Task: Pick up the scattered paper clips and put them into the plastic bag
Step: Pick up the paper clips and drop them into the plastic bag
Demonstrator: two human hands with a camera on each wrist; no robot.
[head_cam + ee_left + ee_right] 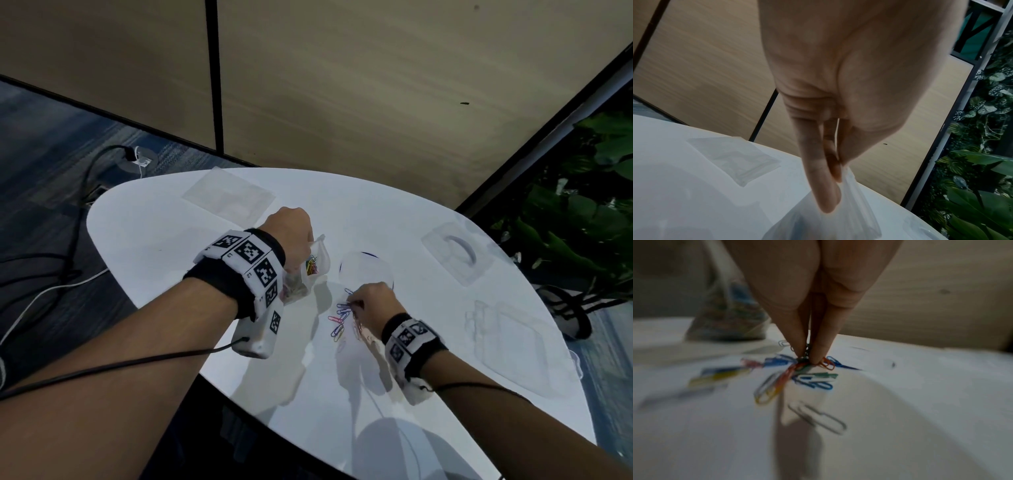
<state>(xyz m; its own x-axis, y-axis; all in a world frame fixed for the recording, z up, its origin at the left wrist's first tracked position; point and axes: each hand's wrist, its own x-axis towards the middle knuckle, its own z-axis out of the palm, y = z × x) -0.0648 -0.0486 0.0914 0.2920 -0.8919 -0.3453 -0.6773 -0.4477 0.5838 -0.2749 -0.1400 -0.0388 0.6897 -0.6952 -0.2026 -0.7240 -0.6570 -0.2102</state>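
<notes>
Nearest, the right hand (pixel 812 331) pinches a few of the coloured wire paper clips (pixel 797 378) scattered on the white table (pixel 428 394), a gathering step, and next must carry them to the clear plastic bag (pixel 317 263) whose rim the left hand (pixel 291 233) pinches open just beyond.

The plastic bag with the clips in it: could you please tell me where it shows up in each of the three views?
Head: the plastic bag hangs left of centre, gripped by the left hand, colourful clips inside.
Left wrist: bottom centre, its rim pinched under the fingers.
Right wrist: upper left, blurred, standing behind the scattered paper clips.
Shared landmark: the white table, seen under the bag in all three.
</notes>
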